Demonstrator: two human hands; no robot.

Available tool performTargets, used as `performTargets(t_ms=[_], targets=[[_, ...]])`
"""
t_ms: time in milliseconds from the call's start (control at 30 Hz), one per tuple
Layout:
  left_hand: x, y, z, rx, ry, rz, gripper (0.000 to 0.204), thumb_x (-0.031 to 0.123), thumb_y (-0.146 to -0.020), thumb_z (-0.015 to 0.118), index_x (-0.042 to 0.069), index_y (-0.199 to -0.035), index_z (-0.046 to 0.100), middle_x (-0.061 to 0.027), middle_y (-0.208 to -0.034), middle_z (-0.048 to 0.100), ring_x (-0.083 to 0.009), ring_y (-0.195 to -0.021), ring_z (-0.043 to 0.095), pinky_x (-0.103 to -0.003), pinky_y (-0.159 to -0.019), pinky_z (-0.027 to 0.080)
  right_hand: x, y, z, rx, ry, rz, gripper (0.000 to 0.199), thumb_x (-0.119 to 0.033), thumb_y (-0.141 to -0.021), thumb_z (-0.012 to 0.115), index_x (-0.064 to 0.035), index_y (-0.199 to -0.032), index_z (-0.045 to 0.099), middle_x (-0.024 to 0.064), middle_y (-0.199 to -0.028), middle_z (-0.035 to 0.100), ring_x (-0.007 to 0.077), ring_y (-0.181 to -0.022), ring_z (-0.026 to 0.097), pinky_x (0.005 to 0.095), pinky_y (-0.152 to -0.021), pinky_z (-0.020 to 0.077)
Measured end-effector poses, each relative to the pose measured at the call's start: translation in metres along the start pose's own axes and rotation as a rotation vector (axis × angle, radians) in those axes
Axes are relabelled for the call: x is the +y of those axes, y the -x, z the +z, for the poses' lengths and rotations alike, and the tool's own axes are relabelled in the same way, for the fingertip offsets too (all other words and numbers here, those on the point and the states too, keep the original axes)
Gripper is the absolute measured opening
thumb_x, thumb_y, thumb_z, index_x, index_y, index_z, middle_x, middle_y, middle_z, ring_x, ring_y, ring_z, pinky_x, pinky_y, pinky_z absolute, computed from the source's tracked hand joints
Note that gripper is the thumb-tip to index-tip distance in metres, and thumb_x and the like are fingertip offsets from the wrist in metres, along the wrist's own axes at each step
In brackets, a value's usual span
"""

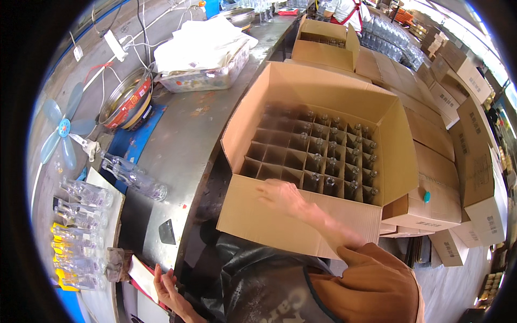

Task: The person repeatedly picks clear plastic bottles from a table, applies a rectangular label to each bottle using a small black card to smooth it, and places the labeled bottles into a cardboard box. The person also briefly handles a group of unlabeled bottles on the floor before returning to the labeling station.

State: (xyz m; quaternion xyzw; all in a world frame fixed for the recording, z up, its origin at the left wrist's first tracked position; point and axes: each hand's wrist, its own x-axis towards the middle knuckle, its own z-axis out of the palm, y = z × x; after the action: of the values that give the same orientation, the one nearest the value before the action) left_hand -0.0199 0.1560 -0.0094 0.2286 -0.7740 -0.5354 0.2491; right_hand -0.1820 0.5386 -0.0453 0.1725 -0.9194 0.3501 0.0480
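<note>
A large open cardboard box [301, 229] stands in front of me, split by cardboard dividers [274, 156] into a grid of cells. Clear glass bottles [330, 185] stand upright in the cells on its right side; several cells at the left hold none, and a dark blur covers the far left ones. Over the box's near edge, my right hand [283, 195] reaches left with fingers stretched out and nothing visible in it. At the lower left, my left hand [169, 293] is open, its fingers apart, beside a white flat pad with a red edge [144, 279].
More clear glass bottles lie on the metal table [180, 140] and on a rack [83, 237] at the left. Behind them are a blue-bladed fan [64, 127], pans [126, 99] and a plastic tub of white sheets [215, 78]. Stacked cartons [425, 199] fill the right. A person [347, 12] stands far back.
</note>
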Motion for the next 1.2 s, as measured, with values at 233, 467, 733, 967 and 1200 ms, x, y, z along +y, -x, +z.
performTargets(t_ms=[233,467,733,967,1200], targets=[[-0.002,-0.005,0.0,-0.034,-0.018,-0.016,0.037,0.026,-0.105,0.055,0.003,-0.132,0.061,-0.0052,-0.126,0.066,-0.0136,-0.098,0.065,-0.025,-0.081,0.048,-0.012,-0.013,0.014,-0.029,-0.031,-0.049,0.031,-0.032,-0.091,0.066,-0.008,-0.11,0.067,0.0124,-0.107,0.068,0.0323,-0.103,0.066,0.0431,-0.085,0.0555],[0.013,-0.006,0.022,-0.073,0.009,-0.012,0.036,0.025,-0.104,0.055,0.002,-0.131,0.061,-0.0064,-0.128,0.065,-0.0143,-0.098,0.065,-0.025,-0.08,0.049,-0.01,-0.014,0.03,-0.116,-0.038,-0.052,0.035,-0.037,-0.092,0.065,-0.0095,-0.113,0.067,0.0135,-0.114,0.068,0.0339,-0.107,0.066,0.0457,-0.087,0.055],[0.006,-0.007,0.026,-0.106,0.027,-0.025,0.033,0.021,-0.105,0.055,0.001,-0.13,0.062,-0.0066,-0.127,0.066,-0.0127,-0.093,0.065,-0.024,-0.078,0.049,0.001,-0.007,0.029,-0.119,-0.047,-0.04,0.034,-0.036,-0.092,0.065,-0.0085,-0.111,0.065,0.0135,-0.112,0.068,0.0338,-0.104,0.066,0.0466,-0.084,0.0553],[0.007,-0.005,0.029,-0.122,0.044,-0.024,0.032,0.02,-0.105,0.055,0.001,-0.129,0.062,-0.0065,-0.124,0.066,-0.0107,-0.092,0.065,-0.022,-0.078,0.048,0.002,-0.006,0.031,-0.101,-0.071,-0.085,0.03,-0.033,-0.091,0.066,-0.0074,-0.108,0.064,0.0131,-0.108,0.068,0.0342,-0.101,0.066,0.0459,-0.082,0.0555],[0.008,-0.004,0.028,-0.131,0.021,-0.041,0.032,0.022,-0.104,0.056,0.001,-0.128,0.063,-0.0062,-0.118,0.067,-0.0106,-0.092,0.064,-0.022,-0.078,0.048,0.0,-0.007,0.036,-0.13,-0.069,-0.105,0.031,-0.032,-0.092,0.065,-0.0066,-0.109,0.064,0.013,-0.11,0.068,0.034,-0.103,0.066,0.0454,-0.085,0.0555]])
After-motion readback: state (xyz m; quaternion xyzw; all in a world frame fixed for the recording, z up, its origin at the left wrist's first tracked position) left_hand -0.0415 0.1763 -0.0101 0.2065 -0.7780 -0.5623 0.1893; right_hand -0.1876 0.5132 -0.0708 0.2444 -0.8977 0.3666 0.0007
